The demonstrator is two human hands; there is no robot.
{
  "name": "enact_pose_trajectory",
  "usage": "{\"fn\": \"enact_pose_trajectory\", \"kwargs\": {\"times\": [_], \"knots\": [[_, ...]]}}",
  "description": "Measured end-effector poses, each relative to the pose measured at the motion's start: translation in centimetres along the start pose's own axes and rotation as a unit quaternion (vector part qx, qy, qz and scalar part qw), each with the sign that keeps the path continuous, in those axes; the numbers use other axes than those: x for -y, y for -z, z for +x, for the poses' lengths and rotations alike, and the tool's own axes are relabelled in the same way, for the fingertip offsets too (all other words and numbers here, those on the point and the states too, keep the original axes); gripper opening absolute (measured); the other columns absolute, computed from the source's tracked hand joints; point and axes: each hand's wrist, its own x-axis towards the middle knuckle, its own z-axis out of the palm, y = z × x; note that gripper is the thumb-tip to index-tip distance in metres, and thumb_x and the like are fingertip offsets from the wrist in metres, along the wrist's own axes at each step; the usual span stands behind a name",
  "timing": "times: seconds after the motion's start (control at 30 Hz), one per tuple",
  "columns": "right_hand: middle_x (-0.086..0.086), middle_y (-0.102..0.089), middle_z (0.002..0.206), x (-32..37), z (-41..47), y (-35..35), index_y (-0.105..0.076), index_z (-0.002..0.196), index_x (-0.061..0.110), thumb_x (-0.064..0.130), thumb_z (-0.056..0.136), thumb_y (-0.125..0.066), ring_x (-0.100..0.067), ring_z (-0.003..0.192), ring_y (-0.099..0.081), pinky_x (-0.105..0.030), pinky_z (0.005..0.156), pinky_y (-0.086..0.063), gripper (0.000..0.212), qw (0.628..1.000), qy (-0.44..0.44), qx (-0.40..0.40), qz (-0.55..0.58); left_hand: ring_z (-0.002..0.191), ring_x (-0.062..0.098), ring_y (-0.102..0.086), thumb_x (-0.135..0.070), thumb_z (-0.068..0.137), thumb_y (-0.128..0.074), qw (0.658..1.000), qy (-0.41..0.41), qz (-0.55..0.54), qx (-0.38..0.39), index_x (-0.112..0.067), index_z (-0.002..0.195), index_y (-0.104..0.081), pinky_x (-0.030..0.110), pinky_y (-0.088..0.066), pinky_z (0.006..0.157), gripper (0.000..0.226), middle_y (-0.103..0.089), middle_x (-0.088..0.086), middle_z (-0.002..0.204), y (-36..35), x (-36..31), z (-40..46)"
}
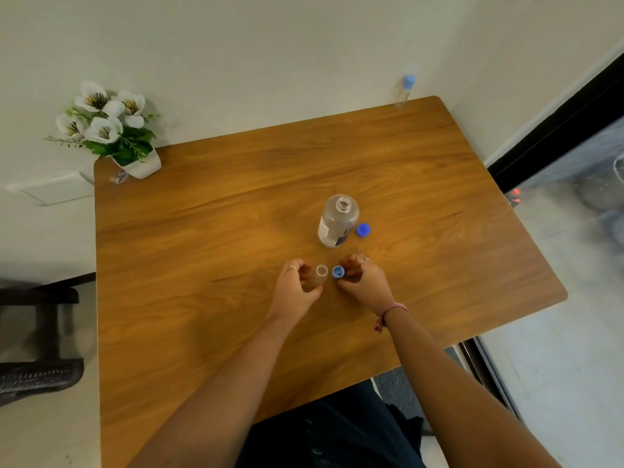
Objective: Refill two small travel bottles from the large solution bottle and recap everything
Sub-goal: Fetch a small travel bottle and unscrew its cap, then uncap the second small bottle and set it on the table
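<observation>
Large clear plastic solution bottle (337, 221) with a white-and-dark label stands upright mid-desk, mouth open, its round blue screw cap (363, 230) lying on the wooden desk (189, 251) just beside it on the right. Left hand (294, 289) grips a small clear travel bottle (320, 275) upright just in front of the large one, fingers curled round its body, mouth uncapped. Right hand (363, 278) pinches a small blue travel-bottle cap (338, 272) between curled fingers, just beside the open mouth, not on it. Cannot tell the liquid level in the small bottle; too small and clear. A second slim clear bottle with a light-blue cap (403, 91) stands capped at the far right corner of the desk, well apart from the hands; it may be the other travel bottle, and whether it is full cannot be told. Judgement: task roughly mid-way at best. Either this small bottle is freshly opened for pouring or about to be recapped; the pictures do not settle which. Left to do in any case: cap this bottle, deal with the second one if unfilled, screw the blue cap back on the large bottle. White-flowered plant in a white pot (111, 130) sits at the far left corner.
</observation>
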Motion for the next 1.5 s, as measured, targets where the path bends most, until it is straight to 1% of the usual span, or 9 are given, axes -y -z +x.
{"fn": "enact_pose_trajectory", "kwargs": {"times": [0.17, 0.37, 0.47, 0.57, 0.8, 0.97, 1.1, 1.27, 1.5], "knots": [[0.004, -0.062, 0.110, -0.4, 0.3, 1.5, -0.056, 0.114, 0.019, 0.003, 0.078, -0.070, -0.010, 0.094, -0.062, -0.014, 0.076, -0.048, 0.042, 0.999, -0.014, 0.042, -0.006, 0.108, 0.008, -0.052, -0.003, 0.079, -0.070, 0.998, -0.030, 0.035, 0.052, -0.011, 0.126, -0.046, 0.016, -0.046, 0.085, 0.053, -0.047, -0.006, 0.117, 2.1, 1.2, 0.0], [0.003, -0.066, 0.096, -0.2, 2.0, 6.6, -0.063, 0.100, 0.014, -0.004, 0.080, -0.060, -0.007, 0.085, -0.062, -0.014, 0.074, -0.048, 0.027, 0.999, 0.019, -0.038, 0.003, 0.095, 0.010, -0.056, -0.004, 0.089, -0.058, 0.993, -0.011, -0.023, -0.116, -0.010, 0.117, -0.053, 0.017, -0.043, 0.075, 0.030, -0.058, -0.002, 0.105, 6.4, -2.2, 3.1], [0.006, -0.065, 0.092, 1.6, 4.1, 9.8, -0.062, 0.098, 0.015, -0.002, 0.080, -0.060, -0.003, 0.080, -0.061, -0.003, 0.065, -0.045, 0.025, 0.996, 0.043, -0.076, 0.013, 0.093, 0.013, -0.058, -0.003, 0.089, -0.056, 0.984, -0.047, -0.074, -0.158, -0.010, 0.115, -0.054, 0.018, -0.046, 0.075, 0.027, -0.059, -0.002, 0.103, 7.0, -6.3, 5.6], [0.004, -0.065, 0.093, 3.7, 7.0, 12.8, -0.060, 0.097, 0.017, 0.000, 0.081, -0.060, -0.009, 0.080, -0.062, -0.005, 0.063, -0.044, 0.023, 0.993, 0.078, -0.091, 0.009, 0.095, 0.017, -0.061, -0.004, 0.090, -0.054, 0.979, -0.080, -0.105, -0.156, -0.017, 0.108, -0.054, 0.029, -0.054, 0.081, 0.023, -0.060, -0.004, 0.099, 6.9, -10.3, 8.0], [0.003, -0.063, 0.099, 6.9, 15.0, 19.4, -0.059, 0.104, 0.020, 0.014, 0.089, -0.059, -0.006, 0.077, -0.059, -0.013, 0.060, -0.043, 0.016, 0.981, 0.154, -0.116, -0.027, 0.097, 0.024, -0.063, 0.001, 0.088, -0.054, 0.973, -0.106, -0.144, -0.143, -0.013, 0.102, -0.061, 0.034, -0.054, 0.086, 0.020, -0.063, 0.002, 0.098, 4.2, -19.3, 13.1], [0.000, -0.060, 0.115, 7.5, 21.8, 23.2, -0.057, 0.123, 0.014, 0.017, 0.093, -0.053, -0.015, 0.092, -0.060, -0.021, 0.073, -0.045, 0.031, 0.969, 0.162, -0.170, -0.075, 0.091, 0.016, -0.061, -0.001, 0.089, -0.055, 0.977, -0.106, -0.129, -0.133, -0.017, 0.100, -0.062, 0.021, -0.050, 0.076, 0.020, -0.061, -0.006, 0.092, 1.3, -23.6, 16.5], [-0.010, -0.060, 0.119, 7.7, 27.0, 25.6, -0.054, 0.129, 0.014, 0.019, 0.094, -0.051, -0.025, 0.099, -0.063, -0.034, 0.086, -0.053, 0.036, 0.968, 0.144, -0.186, -0.090, 0.092, 0.015, -0.061, -0.001, 0.090, -0.054, 0.978, -0.091, -0.123, -0.139, -0.013, 0.103, -0.063, 0.017, -0.049, 0.077, 0.020, -0.063, 0.000, 0.096, -0.3, -25.7, 18.3], [-0.012, -0.051, 0.134, 9.2, 31.8, 26.9, -0.051, 0.132, 0.013, 0.014, 0.096, -0.050, -0.027, 0.116, -0.055, -0.030, 0.094, -0.044, 0.037, 0.968, 0.142, -0.172, -0.117, 0.091, 0.013, -0.061, 0.000, 0.090, -0.054, 0.978, -0.068, -0.135, -0.146, -0.013, 0.101, -0.064, 0.014, -0.048, 0.075, 0.020, -0.063, -0.005, 0.091, -0.9, -26.3, 20.3], [-0.014, -0.047, 0.129, 10.0, 36.8, 26.0, -0.055, 0.124, 0.010, 0.013, 0.094, -0.053, -0.029, 0.103, -0.060, -0.032, 0.089, -0.048, 0.031, 0.971, 0.110, -0.134, -0.165, 0.095, 0.017, -0.063, -0.004, 0.091, -0.054, 0.975, -0.028, -0.153, -0.160, -0.021, 0.096, -0.064, 0.028, -0.052, 0.084, 0.021, -0.064, -0.004, 0.095, -0.6, -26.4, 22.9]]}}
